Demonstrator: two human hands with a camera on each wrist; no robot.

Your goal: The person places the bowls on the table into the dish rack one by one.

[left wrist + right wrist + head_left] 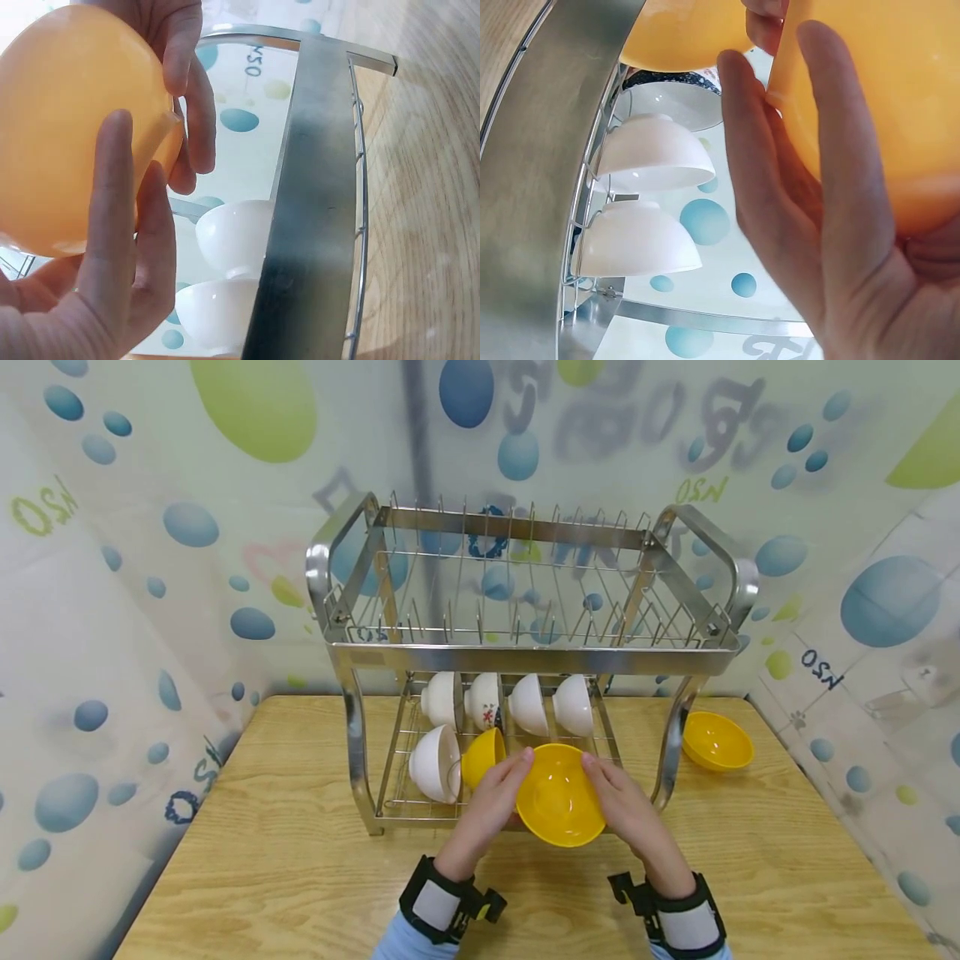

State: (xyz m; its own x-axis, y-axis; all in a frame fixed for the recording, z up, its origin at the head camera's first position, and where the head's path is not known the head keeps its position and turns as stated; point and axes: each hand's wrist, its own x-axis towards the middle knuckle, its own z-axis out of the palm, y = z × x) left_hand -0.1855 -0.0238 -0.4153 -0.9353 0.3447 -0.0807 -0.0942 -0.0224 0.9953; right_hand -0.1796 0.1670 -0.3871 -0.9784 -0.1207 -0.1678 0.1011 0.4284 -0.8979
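Observation:
Between my two hands is a yellow bowl point(561, 802), tilted so its shiny inside faces the head camera. My left hand point(491, 797) grips its left rim, with the thumb on the edge. On the opposite rim, my right hand point(626, 806) holds it the same way. Both wrist views show fingers spread along the bowl's outer wall. Just behind, on the rack's lower tier, another yellow bowl point(482, 756) stands on its side beside a white bowl point(435, 766). The held bowl hides part of the lower tier's front right.
A two-tier metal dish rack point(525, 658) stands on the wooden table point(262, 827). Several white bowls point(573, 706) line the lower tier's back row, one with a floral pattern. A third yellow bowl point(717, 742) sits on the table, right of the rack. Patterned curtains point(247, 577) surround the table.

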